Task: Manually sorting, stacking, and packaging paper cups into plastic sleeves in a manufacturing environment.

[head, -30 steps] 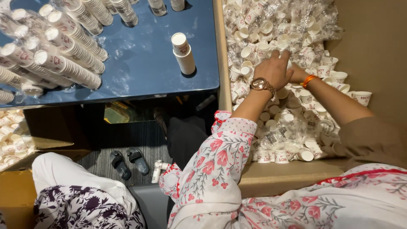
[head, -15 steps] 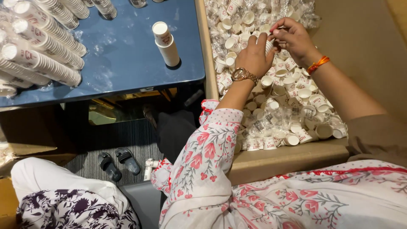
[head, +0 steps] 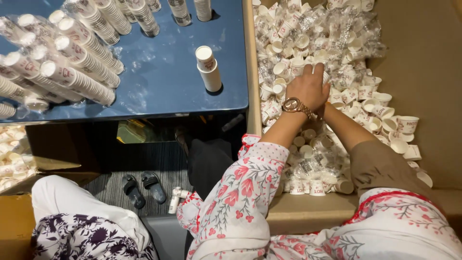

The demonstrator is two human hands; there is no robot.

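- Head view shows the left hand, with a watch at the wrist, pressed palm-down into the loose paper cups in the cardboard box; its fingers curl over a few cups, though what they actually grip I cannot tell.
- Right hand is hidden beneath the left wrist, so whether it is clenched or released cannot be told — only its forearm in a brown sleeve shows.
- Done so far, as I judge it: 1 short stack of cups stands alone on the blue worktop, and many long stacks wrapped in clear film lie in rows at the worktop's left side, with more standing along its far edge.
- Left to do, as I judge it: the box is well filled with loose cups and crumpled film, so most of the stacking lies ahead.
- Worktop is glossy dark blue, touching the box's wall on its right edge.
- Below it — a dark ribbed floor mat with a pair of dark sandals and a small white bottle lying near them.
- Another box of cups sits at the far left edge.
- White trousers and a purple-flowered garment fill the lower left corner.
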